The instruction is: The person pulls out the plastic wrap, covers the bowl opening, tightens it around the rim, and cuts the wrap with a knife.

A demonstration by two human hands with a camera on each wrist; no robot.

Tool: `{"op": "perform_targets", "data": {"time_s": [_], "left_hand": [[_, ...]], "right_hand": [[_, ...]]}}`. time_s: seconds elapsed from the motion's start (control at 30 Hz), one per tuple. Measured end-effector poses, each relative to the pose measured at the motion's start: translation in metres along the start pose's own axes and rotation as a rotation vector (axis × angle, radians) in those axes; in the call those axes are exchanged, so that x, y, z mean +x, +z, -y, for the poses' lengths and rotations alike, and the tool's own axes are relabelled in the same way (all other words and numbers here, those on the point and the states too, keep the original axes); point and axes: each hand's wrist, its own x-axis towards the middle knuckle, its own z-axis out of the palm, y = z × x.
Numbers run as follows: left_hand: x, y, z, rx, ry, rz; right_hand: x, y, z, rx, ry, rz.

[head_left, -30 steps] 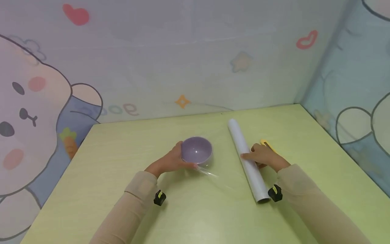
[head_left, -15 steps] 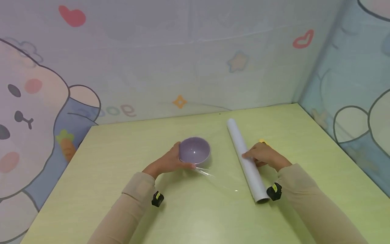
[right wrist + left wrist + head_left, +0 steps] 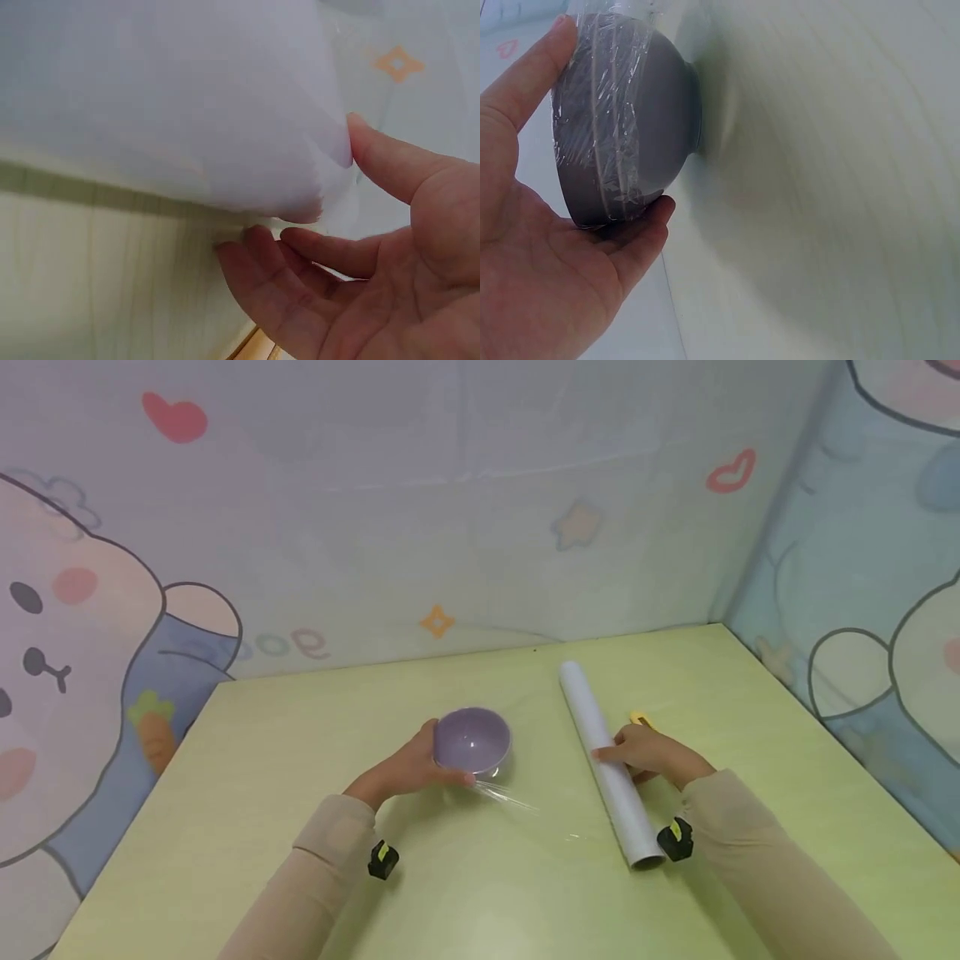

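While the purple bowl (image 3: 474, 739) is held mouth upward near the middle of the pale table (image 3: 510, 902), its left side is gripped by the left hand (image 3: 408, 767), the thumb laid along the near side and the fingers bent round the far side. Clear film (image 3: 615, 112) is seen wrapped in creases over the bowl's outer wall, and a glossy strip of it is drawn from beside the thumb toward the white roll (image 3: 615, 789). That roll, lying aslant to the right of the bowl and well apart from it, is held by the right hand (image 3: 651, 752), with the thumb set against one side and the fingers curled at the other. A yellow tool (image 3: 642, 720) is partly hidden just behind the right hand.
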Motion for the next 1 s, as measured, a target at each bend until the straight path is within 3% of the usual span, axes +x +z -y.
{"op": "perform_targets", "data": {"time_s": [0.17,0.37,0.77,1.0], "left_hand": [[0.0023,0.0001,-0.0024,-0.001,0.01,-0.004],[0.0021,-0.0025,-0.0045,0.013,0.011,0.006],[0.0026,-0.0053,-0.0018,0.033,-0.004,0.012],[0.0036,-0.0036,0.0012,0.023,-0.012,0.009]], "right_hand": [[-0.0007,-0.0048,-0.0049,0.091,-0.024,0.056],[-0.0006,-0.0082,-0.0101,0.168,-0.021,0.037],[-0.0096,-0.0057,-0.002,0.04,-0.014,-0.076],[-0.0076,-0.0087,-0.0087,-0.041,-0.063,-0.025]]}}
